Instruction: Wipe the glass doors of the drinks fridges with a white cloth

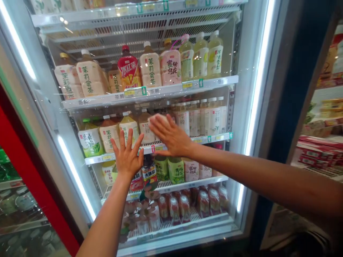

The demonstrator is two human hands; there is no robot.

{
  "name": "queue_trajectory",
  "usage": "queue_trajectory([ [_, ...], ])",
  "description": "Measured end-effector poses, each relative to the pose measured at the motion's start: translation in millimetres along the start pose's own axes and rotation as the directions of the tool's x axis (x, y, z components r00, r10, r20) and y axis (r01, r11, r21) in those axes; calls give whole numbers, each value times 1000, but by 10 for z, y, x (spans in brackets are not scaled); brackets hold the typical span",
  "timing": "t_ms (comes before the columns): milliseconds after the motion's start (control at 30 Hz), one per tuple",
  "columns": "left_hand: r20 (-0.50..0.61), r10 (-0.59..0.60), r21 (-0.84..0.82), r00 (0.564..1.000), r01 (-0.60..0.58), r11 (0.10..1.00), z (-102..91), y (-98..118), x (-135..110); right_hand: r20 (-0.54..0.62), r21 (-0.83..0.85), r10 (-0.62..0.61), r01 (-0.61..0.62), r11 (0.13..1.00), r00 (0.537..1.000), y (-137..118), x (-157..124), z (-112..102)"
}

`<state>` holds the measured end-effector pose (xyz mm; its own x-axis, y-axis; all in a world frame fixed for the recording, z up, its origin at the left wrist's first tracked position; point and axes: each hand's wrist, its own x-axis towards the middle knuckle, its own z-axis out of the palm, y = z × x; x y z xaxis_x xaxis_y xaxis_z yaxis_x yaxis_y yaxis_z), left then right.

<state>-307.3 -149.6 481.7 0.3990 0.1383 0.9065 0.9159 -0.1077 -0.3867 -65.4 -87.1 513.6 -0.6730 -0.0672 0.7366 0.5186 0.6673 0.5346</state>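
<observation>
A glass door (184, 96) with faint reflections on it covers the front of a lit drinks fridge. My left hand (128, 153) lies against the glass with its fingers spread and nothing in it. To its right and slightly higher, my right hand (174, 137) is stretched flat toward the glass, its fingers pointing up and left. A pale cloth (158, 119) shows at the right hand's fingers, pressed to the glass; most of it is hidden by the hand. Behind the glass, near both hands, stand tea bottles, among them a green-capped bottle (90, 139).
Fridge shelves (150, 91) hold rows of bottles, with small dark bottles (184, 207) at the bottom. Bright light strips (257, 71) run down both sides. A red frame (34, 171) stands at left. Stacked red packages (318, 150) lie on a shelf at right.
</observation>
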Motion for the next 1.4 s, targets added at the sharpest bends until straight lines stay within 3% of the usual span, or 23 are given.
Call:
queue_trajectory([
  [67, 4, 2, -7, 1000, -2, 1000, 2, -12, 0, 91, 14, -133, 132, 991, 987, -363, -383, 238],
  [133, 9, -1, -19, 1000, 1, 1000, 1, -27, 0, 207, 29, -285, 286, 958, 936, -685, -754, 425],
  [200, 14, 2, -25, 1000, -2, 1000, -2, -38, 3, 288, 39, -377, 383, 923, 880, -823, -959, 486],
  [267, 17, 9, -23, 1000, -9, 1000, -4, -45, 8, 308, 31, -385, 395, 918, 870, -711, -930, 395],
  [333, 11, 13, -17, 1000, -12, 1000, -6, -50, 11, 297, -1, -339, 356, 935, 892, -389, -710, 181],
  [433, 1, 17, -9, 1000, -17, 1000, -9, -59, 5, 187, -98, -137, 158, 983, 973, 203, -299, -183],
  [500, -1, 19, -9, 1000, -19, 1000, -9, -64, -2, 76, -149, 21, -10, 989, 997, 440, -161, -311],
  [600, 3, 14, -13, 1000, -14, 1000, -4, -66, -6, 32, -159, 68, -62, 985, 997, 351, -333, -221],
  [700, 6, 6, -19, 1000, -6, 1000, 0, -70, -1, 148, -131, -79, 98, 987, 986, -98, -847, 46],
  [800, 18, -4, -29, 1000, 5, 1000, -8, -85, 4, 306, -80, -239, 275, 958, 922, -396, -1298, 172],
  [900, 41, -9, -43, 999, 11, 999, -22, -99, 12, 362, -30, -285, 317, 948, 887, -138, -1357, 2],
  [967, 48, -15, -48, 999, 17, 999, -31, -99, 20, 329, -56, -213, 244, 968, 920, 310, -1202, -236],
  [1033, 39, -21, -43, 999, 22, 999, -42, -89, 29, 200, -130, -43, 69, 989, 979, 803, -1020, -481],
  [1133, 24, -31, -31, 999, 31, 999, -70, -56, 45, -36, -185, 190, -193, 964, 981, 1238, -981, -658],
  [1200, 28, -36, -33, 999, 36, 999, -97, -28, 58, -94, -192, 222, -236, 953, 971, 1201, -1211, -583],
  [1400, -4, -22, -6, 1000, 22, 1000, -174, 70, 127, -88, -194, 127, -142, 971, 988, 515, -2398, -99],
])
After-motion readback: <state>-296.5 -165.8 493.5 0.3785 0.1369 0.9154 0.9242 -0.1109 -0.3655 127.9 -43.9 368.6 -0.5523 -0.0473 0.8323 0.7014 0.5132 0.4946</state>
